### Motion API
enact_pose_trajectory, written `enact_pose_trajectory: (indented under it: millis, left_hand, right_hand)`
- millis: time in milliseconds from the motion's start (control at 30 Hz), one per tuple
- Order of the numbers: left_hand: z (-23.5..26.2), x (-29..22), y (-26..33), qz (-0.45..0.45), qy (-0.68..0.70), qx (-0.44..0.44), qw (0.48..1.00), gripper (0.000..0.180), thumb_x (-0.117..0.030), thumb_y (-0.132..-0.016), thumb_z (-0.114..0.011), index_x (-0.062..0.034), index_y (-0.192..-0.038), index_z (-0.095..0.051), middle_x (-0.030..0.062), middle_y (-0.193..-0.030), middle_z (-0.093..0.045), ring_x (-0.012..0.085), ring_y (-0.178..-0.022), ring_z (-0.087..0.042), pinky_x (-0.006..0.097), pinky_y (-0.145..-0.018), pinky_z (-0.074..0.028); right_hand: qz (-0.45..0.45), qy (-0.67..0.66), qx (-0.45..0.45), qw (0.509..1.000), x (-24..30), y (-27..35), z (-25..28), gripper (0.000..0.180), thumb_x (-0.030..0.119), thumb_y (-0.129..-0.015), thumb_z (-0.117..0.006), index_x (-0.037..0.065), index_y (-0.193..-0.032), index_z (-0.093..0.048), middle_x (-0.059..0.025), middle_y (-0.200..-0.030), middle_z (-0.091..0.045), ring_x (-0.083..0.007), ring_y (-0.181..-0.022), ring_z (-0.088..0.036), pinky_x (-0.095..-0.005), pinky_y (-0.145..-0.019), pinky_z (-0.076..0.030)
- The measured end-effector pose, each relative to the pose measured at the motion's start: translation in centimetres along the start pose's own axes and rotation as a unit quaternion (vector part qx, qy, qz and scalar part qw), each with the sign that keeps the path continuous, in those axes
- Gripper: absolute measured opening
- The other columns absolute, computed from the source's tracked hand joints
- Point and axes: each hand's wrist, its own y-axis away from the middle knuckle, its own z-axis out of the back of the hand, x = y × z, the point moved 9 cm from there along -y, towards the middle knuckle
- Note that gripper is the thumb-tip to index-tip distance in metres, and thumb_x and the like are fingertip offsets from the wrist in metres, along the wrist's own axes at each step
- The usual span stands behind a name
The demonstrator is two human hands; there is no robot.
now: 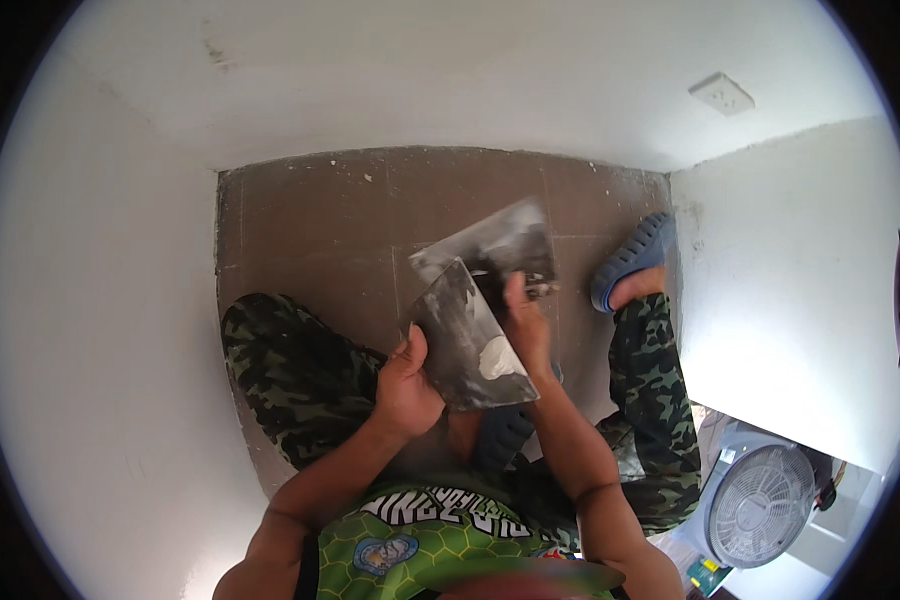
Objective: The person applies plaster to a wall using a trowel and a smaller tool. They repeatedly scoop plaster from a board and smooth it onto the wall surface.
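1. Leftmost, a white wall was recorded, with a knee in camouflage trousers set beside it.
2. Brown floor tiles, flecked with white, were seen between the walls.
3. The left hand was found closed at the left edge of the grey plate; the thumb was laid along that edge, while the other fingers were hidden beneath.
4. The grey plate was held tilted over the floor, between the two hands; its face was smeared white, and a lump of white paste was borne near its right edge.
5. The flat blade, blurred and streaked with white, was held just beyond the plate and partly covered by it. Whether the two were touching could not be told.
6. The right hand was closed on the flat blade's dark grip side, thumb raised; finger placement was partly obscured.
7. Farther right, a blue clog was noted near the wall, then a white socket above and a round fan below.
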Motion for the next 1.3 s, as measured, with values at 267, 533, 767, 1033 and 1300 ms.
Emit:
enact_pose_trajectory:
  millis: [267, 533, 767, 1033, 1300]
  left_hand:
    - [0.5, -2.2, -2.7, -0.128, -0.093, -0.043, 0.986, 0.054, -0.044, -0.107, -0.049, -0.005, -0.144, -0.048, 0.0086, -0.143, -0.056, 0.0263, -0.132, -0.053, 0.047, -0.112, -0.042]
    - [-0.9, -3.5, -3.4, -0.253, -0.188, -0.085, 0.945, 0.051, -0.044, -0.105, -0.056, -0.0011, -0.133, -0.055, 0.0083, -0.131, -0.062, 0.0217, -0.121, -0.059, 0.042, -0.104, -0.047]
    - [-0.7, -9.4, -1.3, -0.4, -0.384, -0.232, 0.799, 0.041, -0.024, -0.099, -0.071, -0.0007, -0.131, -0.059, 0.0072, -0.121, -0.065, 0.0156, -0.099, -0.066, 0.032, -0.088, -0.054]
    - [1.7, -7.4, -1.0, -0.171, -0.103, -0.193, 0.961, 0.038, -0.019, -0.101, -0.061, -0.0053, -0.136, -0.056, 0.0062, -0.127, -0.065, 0.0268, -0.115, -0.063, 0.046, -0.103, -0.049]
    - [1.3, -6.6, -1.7, -0.168, -0.177, -0.225, 0.943, 0.028, -0.024, -0.103, -0.058, -0.0055, -0.123, -0.062, 0.0076, -0.117, -0.068, 0.0241, -0.109, -0.066, 0.045, -0.099, -0.053]
  right_hand:
    - [-0.132, -0.402, 0.251, 0.87, -2.6, 0.6, -3.0, 0.059, 0.046, -0.106, -0.051, 0.003, -0.146, -0.047, -0.0133, -0.143, -0.055, -0.0274, -0.129, -0.055, -0.0469, -0.107, -0.046]
    - [0.055, -0.225, 0.145, 0.962, -3.9, 3.7, -4.6, 0.04, 0.012, -0.1, -0.065, 0.005, -0.137, -0.054, -0.0071, -0.128, -0.064, -0.0172, -0.115, -0.062, -0.0354, -0.1, -0.049]
    - [0.156, -0.409, -0.003, 0.899, 4.9, 1.5, 4.8, 0.021, 0.007, -0.099, -0.065, 0.008, -0.119, -0.061, -0.0072, -0.115, -0.069, -0.016, -0.104, -0.067, -0.0364, -0.092, -0.054]
    - [0.105, -0.387, 0.097, 0.911, 8.0, -0.4, 5.0, 0.044, -0.002, -0.095, -0.065, 0.004, -0.137, -0.055, -0.0096, -0.128, -0.064, -0.0214, -0.116, -0.063, -0.0404, -0.1, -0.051]
    - [0.427, 0.002, 0.131, 0.895, 9.3, 1.7, 5.2, 0.045, -0.007, -0.092, -0.065, 0.01, -0.134, -0.064, -0.0144, -0.132, -0.062, -0.0244, -0.117, -0.06, -0.0321, -0.092, -0.051]
